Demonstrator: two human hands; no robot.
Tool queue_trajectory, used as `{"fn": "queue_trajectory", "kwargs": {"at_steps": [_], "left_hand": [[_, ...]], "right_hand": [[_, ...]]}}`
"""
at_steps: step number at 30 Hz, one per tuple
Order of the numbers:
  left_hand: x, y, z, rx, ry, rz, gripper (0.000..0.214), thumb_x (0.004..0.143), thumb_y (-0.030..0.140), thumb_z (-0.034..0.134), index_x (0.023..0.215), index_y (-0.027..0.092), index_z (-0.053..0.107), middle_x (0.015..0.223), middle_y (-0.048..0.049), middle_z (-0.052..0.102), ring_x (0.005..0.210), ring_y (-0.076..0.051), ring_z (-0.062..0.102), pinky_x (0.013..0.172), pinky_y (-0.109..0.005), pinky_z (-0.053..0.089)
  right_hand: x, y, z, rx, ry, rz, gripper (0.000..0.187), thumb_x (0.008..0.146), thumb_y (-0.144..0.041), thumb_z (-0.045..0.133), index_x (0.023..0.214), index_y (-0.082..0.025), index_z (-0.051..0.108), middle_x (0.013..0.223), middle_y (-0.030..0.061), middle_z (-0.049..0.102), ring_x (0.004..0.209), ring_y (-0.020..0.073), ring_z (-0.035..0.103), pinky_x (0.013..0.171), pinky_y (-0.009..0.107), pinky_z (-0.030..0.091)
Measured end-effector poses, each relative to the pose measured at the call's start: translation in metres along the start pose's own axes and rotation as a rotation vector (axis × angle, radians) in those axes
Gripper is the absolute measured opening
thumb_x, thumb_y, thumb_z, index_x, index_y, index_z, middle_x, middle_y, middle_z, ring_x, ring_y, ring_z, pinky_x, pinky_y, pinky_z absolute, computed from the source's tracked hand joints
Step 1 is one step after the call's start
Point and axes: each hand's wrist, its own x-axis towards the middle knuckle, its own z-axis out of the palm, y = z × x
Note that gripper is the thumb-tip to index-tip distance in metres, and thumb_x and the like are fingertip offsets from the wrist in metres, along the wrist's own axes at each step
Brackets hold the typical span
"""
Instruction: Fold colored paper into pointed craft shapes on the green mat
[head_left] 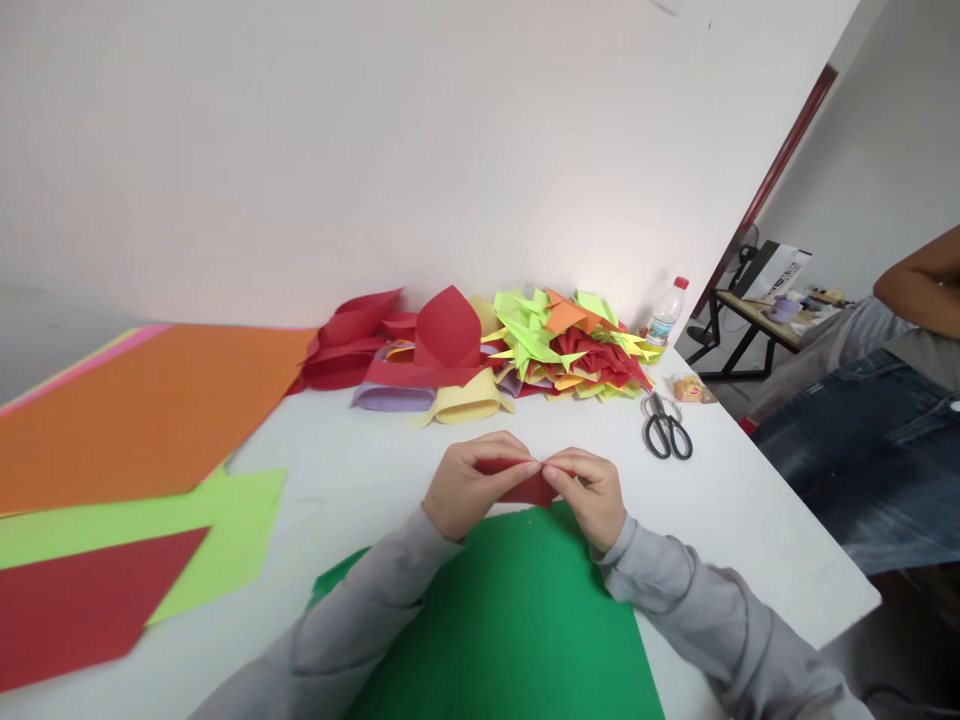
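Observation:
Both hands meet over the far edge of a green paper sheet [517, 610], pinching one small piece of red paper [531, 490] between them. My left hand [472, 485] is closed, with its thumb and forefinger on the paper's left part. On the right side, my right hand [589, 490] grips the same paper, its fingertips almost touching those of the left. The paper looks folded, though the fingers cover part of it. The green sheet lies flat beneath my forearms.
Orange [157, 410], lime [240, 520] and red sheets [82, 605] lie at the left. Folded paper shapes [570, 345] pile up by the wall. Black-handled scissors [666, 430], a bottle [666, 315] and a small yellow packet [688, 388] are at the right. A person [900, 400] is beyond the table edge.

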Motion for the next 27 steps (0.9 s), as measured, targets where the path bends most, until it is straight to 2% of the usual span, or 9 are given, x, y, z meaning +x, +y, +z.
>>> {"fn": "queue_trajectory", "kwargs": {"at_steps": [7, 13, 18, 23, 27], "left_hand": [[0.003, 0.002, -0.001, -0.029, 0.106, -0.09, 0.01, 0.06, 0.027, 0.077, 0.056, 0.02, 0.072, 0.062, -0.0018, 0.067, 0.06, -0.016, 0.059, 0.061, -0.028, 0.048], [0.007, -0.003, -0.009, -0.104, 0.236, -0.192, 0.018, 0.053, 0.029, 0.082, 0.05, 0.019, 0.068, 0.058, 0.0, 0.064, 0.059, -0.014, 0.056, 0.057, -0.026, 0.045], [0.008, -0.004, -0.009, -0.185, 0.238, -0.284, 0.025, 0.049, 0.035, 0.084, 0.049, 0.017, 0.066, 0.057, 0.0002, 0.062, 0.059, -0.013, 0.054, 0.057, -0.026, 0.045], [0.008, -0.003, -0.009, -0.241, 0.219, -0.396, 0.032, 0.05, 0.042, 0.082, 0.051, 0.015, 0.065, 0.056, 0.0011, 0.055, 0.055, -0.011, 0.049, 0.048, -0.022, 0.042], [0.008, -0.002, -0.008, -0.253, 0.231, -0.451, 0.035, 0.049, 0.043, 0.082, 0.049, 0.014, 0.062, 0.054, 0.0033, 0.051, 0.049, -0.008, 0.044, 0.043, -0.02, 0.037]], "right_hand": [[0.001, -0.005, 0.001, 0.018, 0.037, 0.0, 0.019, 0.083, -0.036, 0.064, 0.078, -0.023, 0.077, 0.071, 0.0032, 0.067, 0.064, 0.0138, 0.059, 0.06, 0.026, 0.047], [0.002, -0.006, 0.002, 0.144, 0.093, 0.17, 0.02, 0.074, -0.04, 0.071, 0.07, -0.021, 0.076, 0.064, 0.001, 0.062, 0.055, 0.0115, 0.052, 0.047, 0.022, 0.04], [0.004, 0.003, 0.001, 0.2, 0.105, 0.322, 0.028, 0.069, -0.047, 0.072, 0.068, -0.018, 0.074, 0.06, -0.0003, 0.058, 0.053, 0.0112, 0.049, 0.044, 0.022, 0.039], [0.008, 0.013, -0.001, 0.197, 0.138, 0.37, 0.033, 0.066, -0.05, 0.073, 0.065, -0.016, 0.072, 0.058, 0.0001, 0.06, 0.053, 0.0112, 0.048, 0.047, 0.023, 0.04], [0.009, 0.016, -0.001, 0.185, 0.14, 0.403, 0.036, 0.066, -0.051, 0.072, 0.069, -0.015, 0.073, 0.05, -0.0021, 0.055, 0.045, 0.0084, 0.041, 0.041, 0.021, 0.033]]}}
